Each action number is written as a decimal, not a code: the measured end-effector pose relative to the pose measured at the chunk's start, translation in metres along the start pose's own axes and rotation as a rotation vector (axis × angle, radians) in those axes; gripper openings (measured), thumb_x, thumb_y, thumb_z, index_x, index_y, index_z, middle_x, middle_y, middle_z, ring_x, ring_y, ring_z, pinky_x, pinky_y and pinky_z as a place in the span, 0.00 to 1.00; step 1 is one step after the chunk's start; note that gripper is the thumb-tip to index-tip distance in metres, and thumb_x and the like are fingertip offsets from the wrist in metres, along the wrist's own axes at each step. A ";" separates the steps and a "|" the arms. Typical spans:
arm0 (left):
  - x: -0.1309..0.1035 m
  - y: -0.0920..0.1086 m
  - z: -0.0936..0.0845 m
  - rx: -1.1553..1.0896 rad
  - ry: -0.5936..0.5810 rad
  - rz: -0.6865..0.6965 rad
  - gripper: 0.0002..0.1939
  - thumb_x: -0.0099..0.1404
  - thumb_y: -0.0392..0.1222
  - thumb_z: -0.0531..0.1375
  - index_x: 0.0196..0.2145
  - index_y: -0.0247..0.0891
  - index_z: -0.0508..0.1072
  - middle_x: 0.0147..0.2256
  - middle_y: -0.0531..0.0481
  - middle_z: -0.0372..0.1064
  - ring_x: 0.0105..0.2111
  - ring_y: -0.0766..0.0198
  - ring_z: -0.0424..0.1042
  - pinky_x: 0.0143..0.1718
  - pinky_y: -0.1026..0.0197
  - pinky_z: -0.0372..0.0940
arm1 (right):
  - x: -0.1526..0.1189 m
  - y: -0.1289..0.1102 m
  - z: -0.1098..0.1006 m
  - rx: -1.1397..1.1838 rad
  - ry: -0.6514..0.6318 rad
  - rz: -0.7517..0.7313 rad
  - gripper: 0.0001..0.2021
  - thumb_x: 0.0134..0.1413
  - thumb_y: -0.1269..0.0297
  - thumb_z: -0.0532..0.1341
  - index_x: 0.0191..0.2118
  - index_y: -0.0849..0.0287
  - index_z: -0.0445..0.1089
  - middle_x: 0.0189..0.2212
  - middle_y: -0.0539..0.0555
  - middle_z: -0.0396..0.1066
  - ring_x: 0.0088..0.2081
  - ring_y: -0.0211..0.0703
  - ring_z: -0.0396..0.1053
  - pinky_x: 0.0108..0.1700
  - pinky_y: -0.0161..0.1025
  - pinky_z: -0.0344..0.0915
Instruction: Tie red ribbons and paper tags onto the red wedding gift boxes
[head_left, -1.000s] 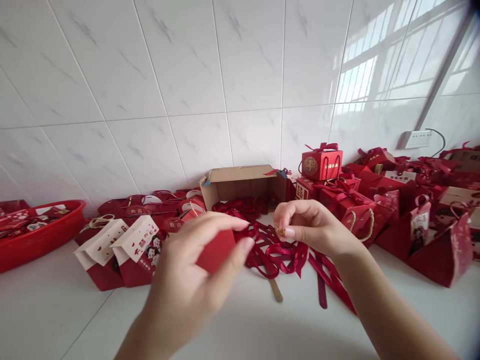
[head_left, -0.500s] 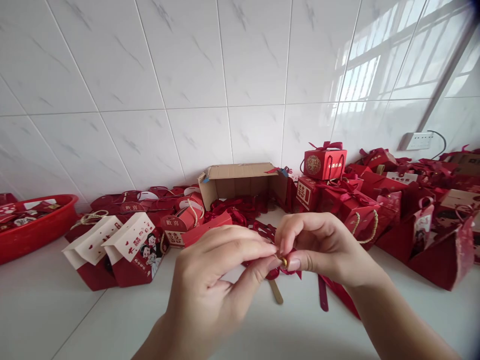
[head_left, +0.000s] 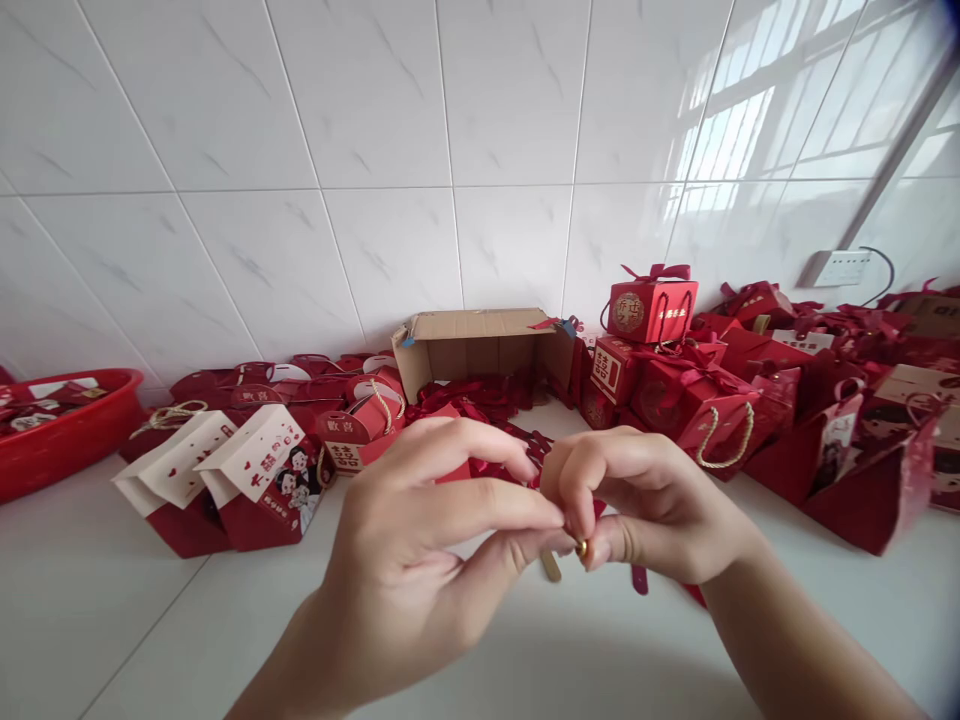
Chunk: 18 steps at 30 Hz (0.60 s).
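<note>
In the middle of the head view, my two hands meet above the white tabletop. Thumb and index finger of my right hand (head_left: 649, 500) pinch a small shiny gold piece (head_left: 581, 548). My left hand (head_left: 450, 550) closes its thumb and index finger on the left side of the same piece, its other fingers loosely bent. Most of the piece is hidden by fingertips, so its exact kind is unclear. Behind the hands lie dark red ribbons (head_left: 517, 465), partly covered. The ends of a gold strip (head_left: 551, 567) and a dark red strip (head_left: 639, 580) show below them.
An open cardboard box (head_left: 480, 325) with red ribbons stands against the tiled wall. Two red-and-white gift boxes (head_left: 259, 480) stand left, near a red basin (head_left: 75, 435). Red gift boxes (head_left: 652, 310) are stacked at right, beside many red bags (head_left: 847, 470). A power strip (head_left: 836, 268) is on the wall.
Both hands have shifted slightly right and down in the view with the gold piece between them. The background has moved a little up and left.
</note>
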<state>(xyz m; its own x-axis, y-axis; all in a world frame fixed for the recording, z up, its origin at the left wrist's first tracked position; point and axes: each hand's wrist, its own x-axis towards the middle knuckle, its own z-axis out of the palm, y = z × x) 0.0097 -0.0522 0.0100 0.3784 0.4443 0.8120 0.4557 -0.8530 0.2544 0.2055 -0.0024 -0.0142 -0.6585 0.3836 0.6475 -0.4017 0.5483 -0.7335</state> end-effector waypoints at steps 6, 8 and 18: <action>-0.001 -0.003 0.005 0.019 0.074 0.029 0.10 0.59 0.30 0.64 0.31 0.46 0.76 0.35 0.55 0.72 0.39 0.62 0.74 0.43 0.56 0.68 | 0.000 0.001 -0.001 0.000 0.036 0.001 0.02 0.57 0.70 0.63 0.33 0.60 0.68 0.30 0.53 0.68 0.30 0.37 0.68 0.30 0.35 0.70; -0.001 -0.002 0.009 0.021 0.117 0.027 0.09 0.59 0.30 0.64 0.30 0.45 0.76 0.34 0.54 0.72 0.39 0.63 0.74 0.42 0.57 0.69 | 0.000 -0.001 -0.002 -0.027 0.065 -0.025 0.03 0.57 0.70 0.62 0.33 0.60 0.68 0.29 0.53 0.67 0.30 0.37 0.68 0.31 0.35 0.69; 0.007 -0.034 0.024 0.116 -0.202 -0.373 0.07 0.62 0.45 0.62 0.33 0.41 0.74 0.33 0.51 0.75 0.33 0.63 0.74 0.34 0.63 0.70 | -0.013 -0.024 -0.034 -0.223 0.213 -0.006 0.02 0.57 0.70 0.63 0.33 0.58 0.68 0.28 0.52 0.67 0.29 0.38 0.65 0.29 0.36 0.64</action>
<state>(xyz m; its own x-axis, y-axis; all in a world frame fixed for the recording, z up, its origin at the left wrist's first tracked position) 0.0165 -0.0137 -0.0058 0.3158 0.7706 0.5536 0.6742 -0.5928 0.4405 0.2454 0.0042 0.0018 -0.4985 0.5141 0.6980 -0.2400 0.6919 -0.6809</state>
